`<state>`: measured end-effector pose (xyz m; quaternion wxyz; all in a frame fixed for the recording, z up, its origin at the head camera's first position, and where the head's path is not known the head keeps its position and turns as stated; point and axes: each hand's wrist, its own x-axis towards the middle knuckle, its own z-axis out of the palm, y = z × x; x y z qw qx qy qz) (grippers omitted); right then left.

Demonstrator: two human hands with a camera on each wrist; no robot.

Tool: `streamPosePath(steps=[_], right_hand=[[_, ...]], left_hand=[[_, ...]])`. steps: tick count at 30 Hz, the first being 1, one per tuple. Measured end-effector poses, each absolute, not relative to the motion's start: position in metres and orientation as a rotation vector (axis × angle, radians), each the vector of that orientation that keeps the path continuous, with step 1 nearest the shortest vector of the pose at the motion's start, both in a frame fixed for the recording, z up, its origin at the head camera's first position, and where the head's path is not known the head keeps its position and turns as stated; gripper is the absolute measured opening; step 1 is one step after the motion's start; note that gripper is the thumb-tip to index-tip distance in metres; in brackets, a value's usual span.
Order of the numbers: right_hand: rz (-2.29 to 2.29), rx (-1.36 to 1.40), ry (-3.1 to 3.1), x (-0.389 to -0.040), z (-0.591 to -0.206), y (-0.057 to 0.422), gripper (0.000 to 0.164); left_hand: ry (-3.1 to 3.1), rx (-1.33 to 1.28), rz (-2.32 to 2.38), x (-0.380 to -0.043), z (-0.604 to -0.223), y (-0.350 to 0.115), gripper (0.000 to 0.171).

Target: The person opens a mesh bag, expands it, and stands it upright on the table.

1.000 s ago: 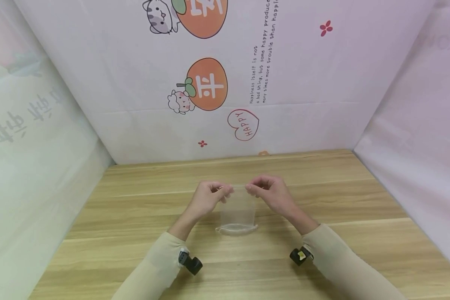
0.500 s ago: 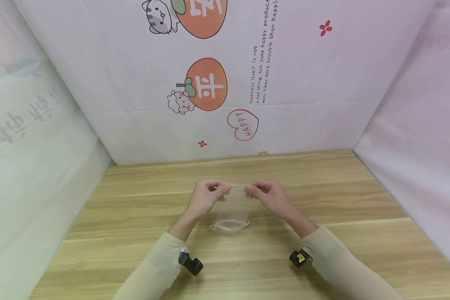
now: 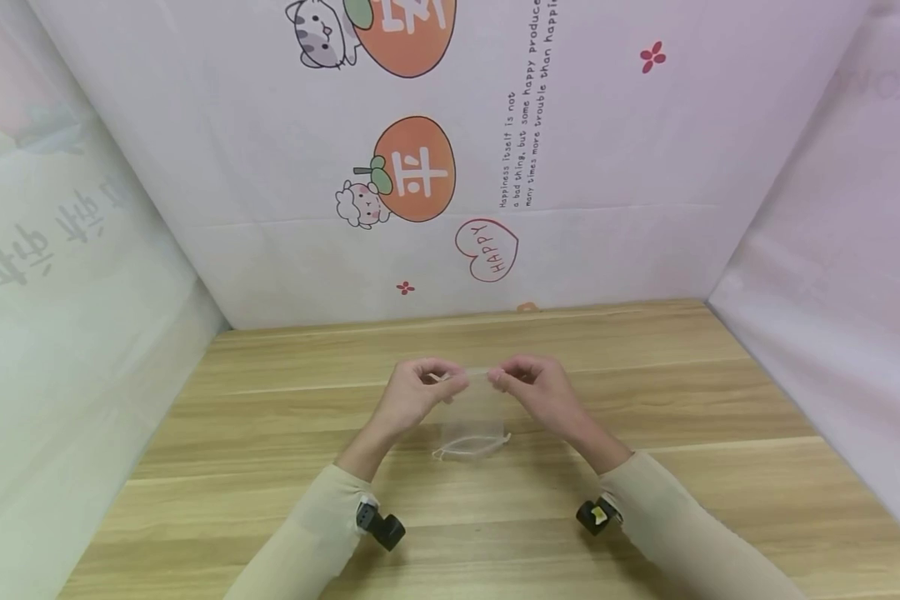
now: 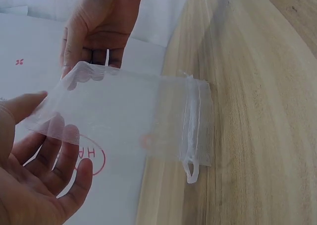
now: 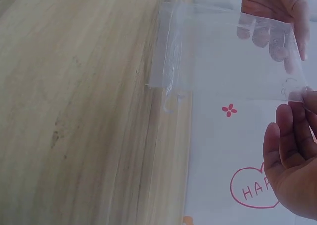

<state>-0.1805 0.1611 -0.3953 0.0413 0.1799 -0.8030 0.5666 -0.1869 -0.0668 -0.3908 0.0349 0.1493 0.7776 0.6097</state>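
Note:
A sheer white mesh drawstring bag (image 3: 472, 417) hangs between both hands, its drawstring end lowest and toward the person. The left hand (image 3: 414, 396) pinches one corner of the upper edge between thumb and fingers. At the opposite corner the right hand (image 3: 542, 393) pinches the same edge. In the left wrist view the bag (image 4: 119, 111) is stretched flat, and fingers show through the mesh. A white cord loop (image 4: 191, 170) sticks out at the drawstring end. The right wrist view shows the bag (image 5: 228, 51) with nothing visible inside it.
A wood-grain table (image 3: 270, 433) lies beneath the hands. Printed white cloth (image 3: 585, 150) stands at its back, with cloth walls at left and right. A small black camera (image 3: 381, 527) sits on the left sleeve and another camera (image 3: 597, 513) on the right sleeve.
The bag's lower end has swung left and then back right, and hangs slightly higher than a second ago. Both hands keep their pinch and have barely moved.

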Motion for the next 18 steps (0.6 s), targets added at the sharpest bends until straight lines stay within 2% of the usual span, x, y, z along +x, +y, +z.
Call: streamPosePath(steps=[8, 18], right_hand=[[1.699, 0.527, -2.513, -0.1802, -0.3931, 0.1597, 0.014], [1.756, 0.525, -2.501, -0.1815, -0.3945, 0.1570, 0.014]], left_hand=[[2.419, 0.460, 1.799, -0.1863, -0.3875, -0.0644, 0.033], [2.509, 0.479, 1.704, -0.1857, -0.3853, -0.0626, 0.014]])
